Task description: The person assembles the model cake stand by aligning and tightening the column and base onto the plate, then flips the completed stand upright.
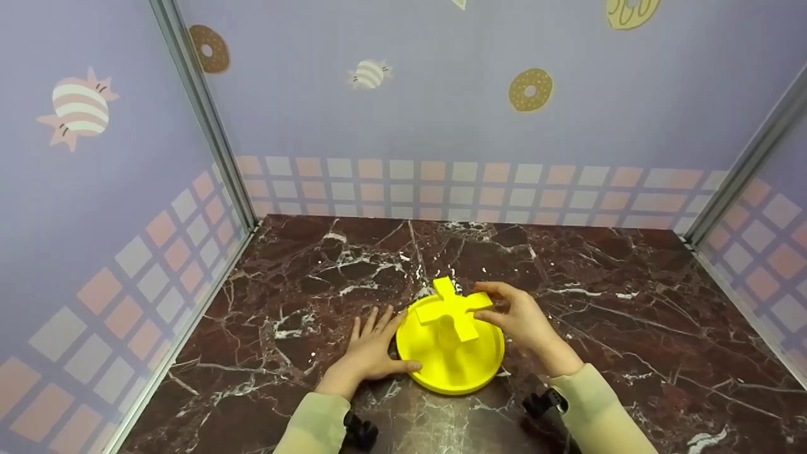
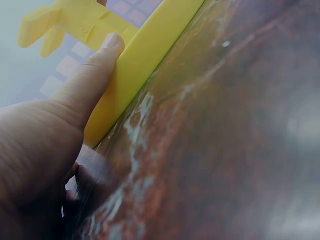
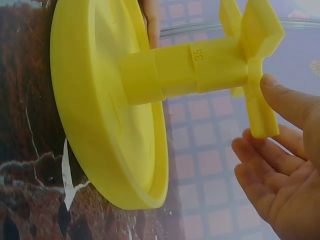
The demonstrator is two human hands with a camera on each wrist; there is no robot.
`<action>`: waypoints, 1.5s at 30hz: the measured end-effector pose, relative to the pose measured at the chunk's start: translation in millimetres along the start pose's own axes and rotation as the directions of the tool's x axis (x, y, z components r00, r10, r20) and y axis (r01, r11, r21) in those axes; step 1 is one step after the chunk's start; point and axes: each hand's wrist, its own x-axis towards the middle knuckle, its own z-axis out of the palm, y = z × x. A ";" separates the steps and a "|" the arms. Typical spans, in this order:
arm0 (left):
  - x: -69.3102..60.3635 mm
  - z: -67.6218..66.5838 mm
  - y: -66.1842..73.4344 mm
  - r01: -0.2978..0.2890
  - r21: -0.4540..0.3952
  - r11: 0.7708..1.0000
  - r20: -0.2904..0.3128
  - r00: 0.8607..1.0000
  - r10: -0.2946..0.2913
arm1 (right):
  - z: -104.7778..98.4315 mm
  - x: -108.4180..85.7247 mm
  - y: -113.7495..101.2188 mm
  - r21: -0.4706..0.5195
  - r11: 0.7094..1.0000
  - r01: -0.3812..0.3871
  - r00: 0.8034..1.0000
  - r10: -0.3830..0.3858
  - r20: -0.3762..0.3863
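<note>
A round yellow dish (image 1: 419,372) with a raised rim sits on the marble-patterned table. From its middle rises a stepped yellow post (image 3: 175,72), marked 35. On top is a yellow four-armed cross handle (image 1: 449,309). Against the dish's left side lies my left hand (image 1: 372,353), fingers spread and straight; its thumb (image 2: 95,70) rests on the rim. My right hand (image 1: 520,318) has its thumb and fingers around the right arm of the cross handle, the thumb touching its edge. How firmly it grips cannot be told.
The dark red table (image 1: 284,265) has white veins. Lilac walls (image 1: 441,126) with printed sweets and a chequered band stand behind and on both sides, joined by metal corner posts (image 1: 205,113). Black wrist devices (image 1: 360,432) show at both sleeves.
</note>
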 end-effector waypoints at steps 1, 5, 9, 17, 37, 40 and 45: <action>0.1 0.1 -0.1 0.000 0.001 1.000 -0.001 1.000 0.000 | 0.8 1.0 0.3 0.009 1.000 -0.009 1.000 0.009 0.005; 0.6 0.4 0.0 0.001 0.005 1.000 -0.001 1.000 -0.001 | 3.4 3.8 0.5 0.026 0.999 -0.030 1.000 0.030 -0.002; 1.2 0.0 1.0 0.001 0.008 1.000 0.001 1.000 -0.001 | 5.7 5.5 1.0 0.011 0.999 -0.045 0.999 0.046 -0.028; 1.0 1.1 0.8 -0.001 0.008 1.000 -0.015 1.000 0.001 | 10.6 4.0 -1.6 -0.045 0.998 -0.051 0.994 0.046 -0.101; -0.1 0.2 1.8 0.011 0.006 1.000 -0.008 1.000 -0.011 | 19.0 -2.5 1.0 -0.064 0.995 0.082 0.974 -0.093 -0.206; -0.5 0.0 1.7 0.008 0.001 1.000 -0.012 1.000 -0.008 | 20.5 -3.6 2.4 -0.048 0.994 0.094 0.973 -0.102 -0.208; -0.8 -0.6 1.4 0.002 0.004 1.000 -0.008 1.000 -0.002 | 19.7 -7.8 5.6 0.017 0.998 0.060 0.980 -0.056 -0.189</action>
